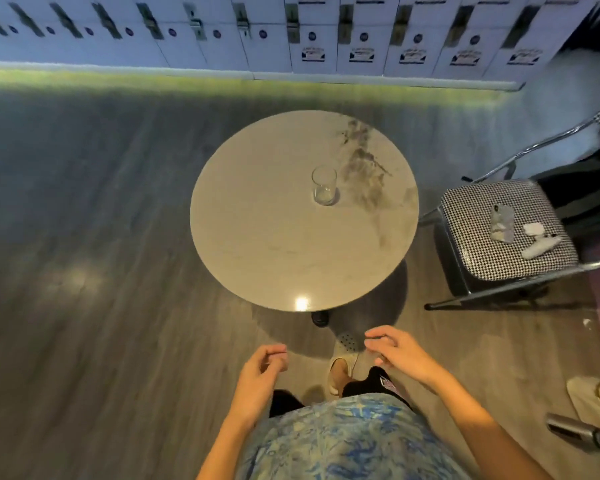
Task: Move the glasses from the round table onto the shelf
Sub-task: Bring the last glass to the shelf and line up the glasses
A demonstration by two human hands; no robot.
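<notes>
A row of white lockers (326,46) runs along the far wall. The floor (84,237) is grey wood. A round table (257,237) stands in the middle of it. Its top is pale, with dark marks on the far right part and a small bright spot of light at the near edge.

To the right of the table is a chair (465,216) with a black-and-white checked seat and thin metal legs. A phone (502,224) lies on the seat. Some small white things (539,249) lie just beside the phone. At the bottom right a pale bag (589,400) sits on the floor, with a dark tube-like thing (582,433) near it. I cannot tell what that thing is. The person wears a blue patterned shirt (343,441), and one pale shoe (342,370) shows on the floor by the table's foot.

The glass (324,186) is clear, with straight sides. It stands upright and looks empty, because the table top shows through it. It is on the table, a little right of the middle, just beside the dark marks.

The left hand (262,370) and the right hand (400,355) are both in the air on the near side of the table, over the floor. The fingers of each hand are loosely bent and hold nothing. The glass is well apart from both hands. It is farther across the table, in line with the gap between them. Only bare table top lies between the hands and the glass.
</notes>
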